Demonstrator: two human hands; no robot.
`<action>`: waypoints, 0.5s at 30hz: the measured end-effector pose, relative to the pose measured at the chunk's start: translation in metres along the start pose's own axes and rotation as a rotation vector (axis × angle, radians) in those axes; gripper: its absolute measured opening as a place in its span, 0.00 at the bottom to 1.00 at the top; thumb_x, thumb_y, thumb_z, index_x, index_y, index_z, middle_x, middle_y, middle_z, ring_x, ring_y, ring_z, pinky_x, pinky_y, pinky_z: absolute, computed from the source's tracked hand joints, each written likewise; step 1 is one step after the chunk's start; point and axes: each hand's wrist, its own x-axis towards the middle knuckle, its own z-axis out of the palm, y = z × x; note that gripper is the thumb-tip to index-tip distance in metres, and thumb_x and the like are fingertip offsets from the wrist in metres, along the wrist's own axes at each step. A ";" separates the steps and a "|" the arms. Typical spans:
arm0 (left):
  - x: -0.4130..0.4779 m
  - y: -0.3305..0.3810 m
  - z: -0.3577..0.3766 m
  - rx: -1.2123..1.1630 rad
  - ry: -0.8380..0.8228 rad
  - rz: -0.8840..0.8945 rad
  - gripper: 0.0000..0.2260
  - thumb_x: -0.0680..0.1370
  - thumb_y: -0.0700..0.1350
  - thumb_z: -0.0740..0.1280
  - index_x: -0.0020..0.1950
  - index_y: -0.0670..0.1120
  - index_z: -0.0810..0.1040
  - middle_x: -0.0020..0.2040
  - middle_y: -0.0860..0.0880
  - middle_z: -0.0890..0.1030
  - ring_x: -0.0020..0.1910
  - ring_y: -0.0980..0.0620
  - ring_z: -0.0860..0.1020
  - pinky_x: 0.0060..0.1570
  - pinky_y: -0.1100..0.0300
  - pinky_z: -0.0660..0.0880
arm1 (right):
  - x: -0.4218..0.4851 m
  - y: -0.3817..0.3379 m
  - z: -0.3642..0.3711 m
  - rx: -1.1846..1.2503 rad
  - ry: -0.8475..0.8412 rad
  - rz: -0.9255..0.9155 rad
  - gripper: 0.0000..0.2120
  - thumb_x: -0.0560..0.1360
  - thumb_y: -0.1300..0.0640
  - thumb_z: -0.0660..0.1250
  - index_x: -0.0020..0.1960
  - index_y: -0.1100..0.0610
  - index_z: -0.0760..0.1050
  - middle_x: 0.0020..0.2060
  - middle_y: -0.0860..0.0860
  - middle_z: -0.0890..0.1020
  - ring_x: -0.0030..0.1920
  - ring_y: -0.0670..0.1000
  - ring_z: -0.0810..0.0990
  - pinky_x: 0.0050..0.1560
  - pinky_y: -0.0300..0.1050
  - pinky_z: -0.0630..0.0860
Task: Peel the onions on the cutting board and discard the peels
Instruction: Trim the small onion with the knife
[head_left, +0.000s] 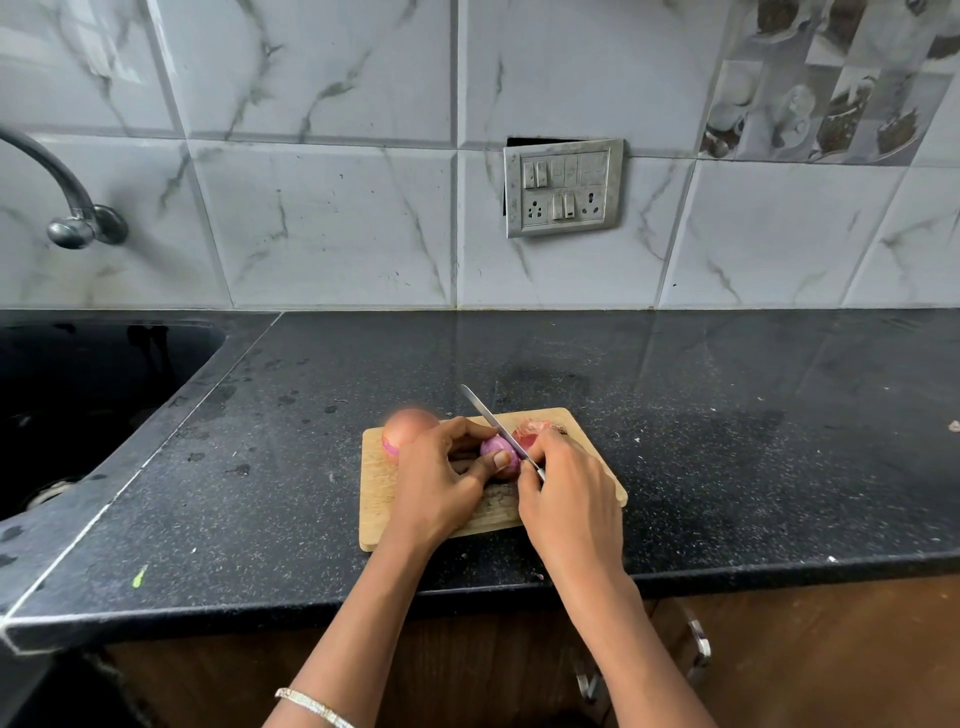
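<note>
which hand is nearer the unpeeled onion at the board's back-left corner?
Left. The left hand sits right beside the unpeeled onion; the right hand, holding the knife, is farther off across the board.

A small purple peeled onion (500, 453) sits mid-board on the wooden cutting board (378, 499); an unpeeled onion (408, 427) lies at its far-left corner; reddish peels (532, 430) lie behind.

1. My work surface is a black speckled stone counter (727, 441), running along a tiled wall.
2. A wooden cutting board (379, 493) lies flat on it, near the front edge.
3. A small green scrap (139, 577) rests on the counter, well left of the board.
4. A pale fleck (954, 426) lies at the far right.
</note>
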 end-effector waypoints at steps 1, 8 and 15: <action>0.000 0.001 0.000 -0.004 0.000 -0.003 0.10 0.73 0.38 0.78 0.50 0.50 0.84 0.45 0.56 0.86 0.46 0.61 0.85 0.50 0.61 0.82 | 0.000 0.000 0.000 0.001 -0.003 0.002 0.07 0.82 0.53 0.64 0.58 0.52 0.76 0.52 0.46 0.82 0.53 0.51 0.81 0.42 0.42 0.68; -0.002 0.005 0.001 -0.034 -0.002 -0.012 0.09 0.73 0.37 0.78 0.50 0.48 0.84 0.45 0.56 0.86 0.44 0.63 0.85 0.46 0.69 0.80 | -0.008 0.003 -0.005 -0.047 0.000 0.029 0.04 0.83 0.53 0.62 0.53 0.52 0.72 0.49 0.46 0.80 0.51 0.51 0.80 0.39 0.41 0.65; -0.002 0.004 0.000 -0.043 -0.014 -0.003 0.10 0.73 0.38 0.79 0.52 0.45 0.85 0.46 0.55 0.86 0.46 0.62 0.85 0.49 0.68 0.80 | 0.003 -0.003 -0.002 -0.014 -0.021 0.044 0.09 0.82 0.54 0.63 0.61 0.52 0.76 0.53 0.47 0.82 0.56 0.52 0.80 0.43 0.42 0.66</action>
